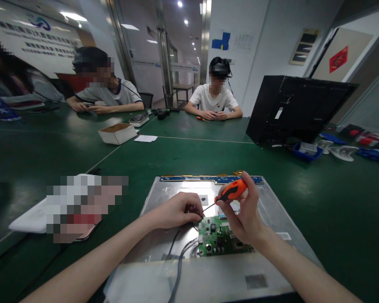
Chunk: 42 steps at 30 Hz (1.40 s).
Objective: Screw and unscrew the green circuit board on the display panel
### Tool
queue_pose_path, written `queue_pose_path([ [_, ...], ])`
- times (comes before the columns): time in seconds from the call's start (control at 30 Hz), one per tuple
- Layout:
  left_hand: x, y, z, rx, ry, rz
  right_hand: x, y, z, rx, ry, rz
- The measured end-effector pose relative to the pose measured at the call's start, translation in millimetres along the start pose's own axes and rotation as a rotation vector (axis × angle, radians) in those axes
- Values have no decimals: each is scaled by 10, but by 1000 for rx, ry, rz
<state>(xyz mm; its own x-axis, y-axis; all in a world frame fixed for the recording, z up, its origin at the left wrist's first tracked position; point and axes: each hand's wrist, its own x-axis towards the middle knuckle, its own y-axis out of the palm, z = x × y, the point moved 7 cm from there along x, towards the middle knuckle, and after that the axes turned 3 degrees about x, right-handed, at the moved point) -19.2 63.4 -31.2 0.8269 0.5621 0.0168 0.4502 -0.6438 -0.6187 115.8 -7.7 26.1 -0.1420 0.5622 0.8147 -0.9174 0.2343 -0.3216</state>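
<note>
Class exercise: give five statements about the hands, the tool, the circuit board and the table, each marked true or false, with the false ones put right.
1. The right hand holds an orange-and-black screwdriver. True.
2. The left hand grips the screwdriver's handle. False: its fingers are near the tip.
3. The green circuit board lies over a metal panel. True.
4. The table is white. False: it is green.
5. A large black screen stands toward the right. True.

Before me lies a smooth, silvery metal panel [281, 219] with a soft sheen. My screwdriver [233, 191] has a plastic-looking orange and black handle and a thin metal shaft; the green tabletop [189, 158] looks smooth, faintly glossy.
</note>
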Motion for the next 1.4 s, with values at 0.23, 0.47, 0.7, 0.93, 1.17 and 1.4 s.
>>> queue_pose_path([
  [0.23,10,-9,-5,-26,8,18,-37,52,-59,-33,-1,39],
  [0.47,7,-7,3,-16,1,12,-43,89,-52,-48,-28,43],
  [0.7,0,-12,-14,-28,-4,15,-34,112,-28,-55,-28,57],
  [0.93,-11,-15,-17,-7,5,12,-23,108,-13,-72,-54,68],
  [1.17,-5,-12,-9,-1,0,22,-19,131,2,-92,-65,76],
  [1.4,-4,-10,-6,3,2,9,22,145,65,-127,-87,95],
])
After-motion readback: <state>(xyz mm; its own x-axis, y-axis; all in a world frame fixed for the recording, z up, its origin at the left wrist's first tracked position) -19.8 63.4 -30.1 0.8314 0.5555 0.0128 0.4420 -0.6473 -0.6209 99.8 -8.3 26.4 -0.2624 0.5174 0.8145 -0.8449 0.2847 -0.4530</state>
